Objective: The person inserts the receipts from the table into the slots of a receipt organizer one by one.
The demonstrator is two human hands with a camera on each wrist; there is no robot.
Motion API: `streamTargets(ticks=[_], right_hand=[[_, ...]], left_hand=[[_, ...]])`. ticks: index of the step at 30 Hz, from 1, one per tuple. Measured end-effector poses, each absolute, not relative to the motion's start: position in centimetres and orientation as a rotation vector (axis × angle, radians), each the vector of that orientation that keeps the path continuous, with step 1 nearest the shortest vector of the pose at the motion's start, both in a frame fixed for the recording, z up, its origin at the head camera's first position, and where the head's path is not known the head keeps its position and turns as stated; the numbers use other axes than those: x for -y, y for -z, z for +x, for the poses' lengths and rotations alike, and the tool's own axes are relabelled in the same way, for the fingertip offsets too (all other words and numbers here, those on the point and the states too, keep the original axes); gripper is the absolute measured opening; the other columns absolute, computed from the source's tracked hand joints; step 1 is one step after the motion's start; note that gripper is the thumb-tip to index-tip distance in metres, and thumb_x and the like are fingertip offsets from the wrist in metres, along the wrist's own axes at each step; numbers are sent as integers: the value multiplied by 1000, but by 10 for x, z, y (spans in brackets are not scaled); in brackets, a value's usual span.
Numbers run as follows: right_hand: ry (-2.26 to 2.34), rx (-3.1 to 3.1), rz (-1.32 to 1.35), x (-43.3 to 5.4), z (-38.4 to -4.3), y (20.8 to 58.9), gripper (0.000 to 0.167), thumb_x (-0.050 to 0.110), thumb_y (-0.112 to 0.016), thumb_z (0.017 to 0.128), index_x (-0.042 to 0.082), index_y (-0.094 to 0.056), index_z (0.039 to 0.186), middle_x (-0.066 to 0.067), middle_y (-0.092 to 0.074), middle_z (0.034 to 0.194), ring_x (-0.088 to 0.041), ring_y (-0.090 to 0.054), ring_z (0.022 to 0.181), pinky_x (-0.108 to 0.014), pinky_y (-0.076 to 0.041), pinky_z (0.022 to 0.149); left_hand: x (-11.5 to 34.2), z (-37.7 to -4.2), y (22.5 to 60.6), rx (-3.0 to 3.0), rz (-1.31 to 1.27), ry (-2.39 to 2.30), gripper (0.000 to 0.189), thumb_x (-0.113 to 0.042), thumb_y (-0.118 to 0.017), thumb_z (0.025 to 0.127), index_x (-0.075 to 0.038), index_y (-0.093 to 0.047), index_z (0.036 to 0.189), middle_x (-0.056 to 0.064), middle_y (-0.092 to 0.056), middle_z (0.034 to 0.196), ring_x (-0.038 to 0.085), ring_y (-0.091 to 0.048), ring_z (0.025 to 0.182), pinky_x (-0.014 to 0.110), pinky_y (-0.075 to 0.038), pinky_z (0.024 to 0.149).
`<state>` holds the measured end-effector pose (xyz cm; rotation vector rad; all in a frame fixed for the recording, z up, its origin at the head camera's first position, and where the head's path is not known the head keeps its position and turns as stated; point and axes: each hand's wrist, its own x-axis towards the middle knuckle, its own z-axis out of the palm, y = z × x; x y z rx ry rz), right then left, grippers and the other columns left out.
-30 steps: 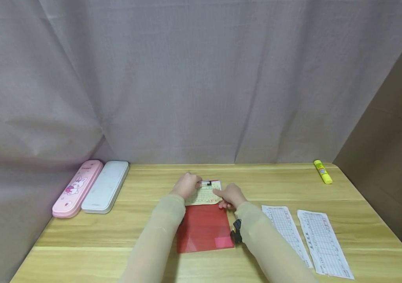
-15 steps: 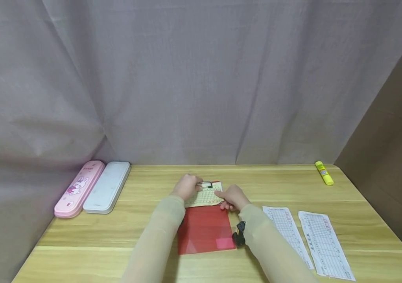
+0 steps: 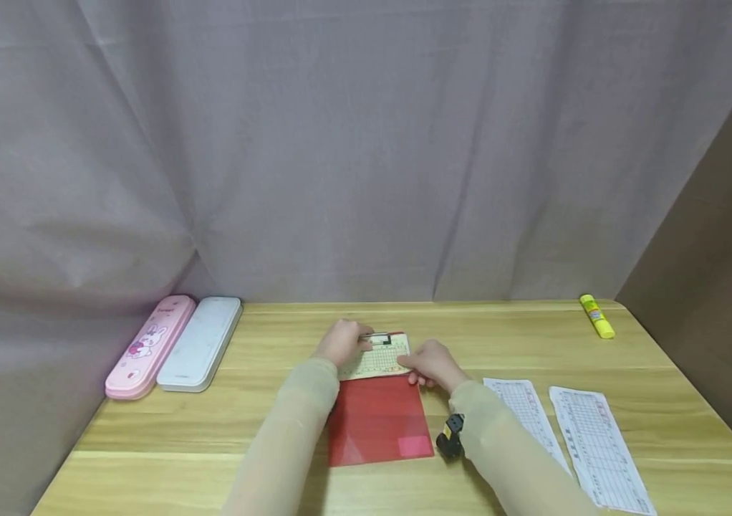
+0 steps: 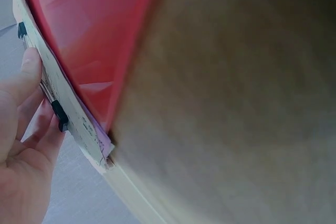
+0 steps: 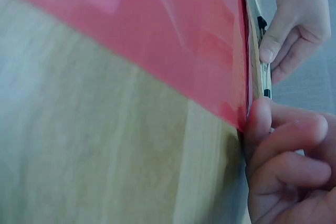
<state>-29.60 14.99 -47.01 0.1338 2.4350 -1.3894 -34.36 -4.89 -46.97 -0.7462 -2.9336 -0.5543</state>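
Note:
A red see-through folder (image 3: 375, 419) lies in the middle of the table, with a yellowish printed form (image 3: 372, 364) across its top end. A metal clip with black ends (image 3: 387, 340) sits at the form's far edge. My left hand (image 3: 340, 342) grips the clip, its thumb on the metal bar in the left wrist view. At the form's near right corner, my right hand (image 3: 435, 364) pinches the edge, thumb on top and the other fingers curled. From the side, in the left wrist view, a purplish sheet (image 4: 98, 128) shows beneath the form.
Two printed white sheets (image 3: 601, 448) lie right of my right forearm. A yellow glue stick (image 3: 596, 317) is at the back right. Pink (image 3: 150, 347) and white (image 3: 201, 344) pencil cases stand at the back left, before a grey cloth (image 3: 340, 158).
My right wrist has swung slightly outward, away from the folder's right edge. Both hands keep their places on the clip and form; the whole head view has shifted a little.

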Motion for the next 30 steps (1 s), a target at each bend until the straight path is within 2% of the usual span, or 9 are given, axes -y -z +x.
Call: streamTargets(ticks=[8, 22, 30], right_hand=[[1262, -2550, 64, -166, -291, 465, 27, 21, -68, 85, 6, -58, 64, -1, -54, 48, -5, -38, 37, -15, -31, 34], [1262, -2656, -37, -205, -279, 462, 14, 13, -69, 85, 0, -68, 85, -6, -59, 55, -9, -50, 39, -22, -47, 39], [1137, -2799, -39, -230, -264, 453, 15, 15, -70, 84, 1, -67, 89, -4, -61, 65, -12, -54, 52, -25, -47, 48]], left_hand=[[49, -344, 472, 2927, -752, 568, 30, -25, -72, 82, -12, -72, 109, 3, -71, 106, 18, -67, 100, 29, -53, 87], [49, -343, 472, 2918, -735, 615, 28, -23, -72, 82, -12, -73, 107, 4, -72, 104, 19, -67, 98, 30, -54, 85], [49, -342, 471, 2924, -713, 624, 28, -22, -73, 81, -12, -73, 107, 4, -72, 105, 18, -67, 100, 30, -54, 86]])
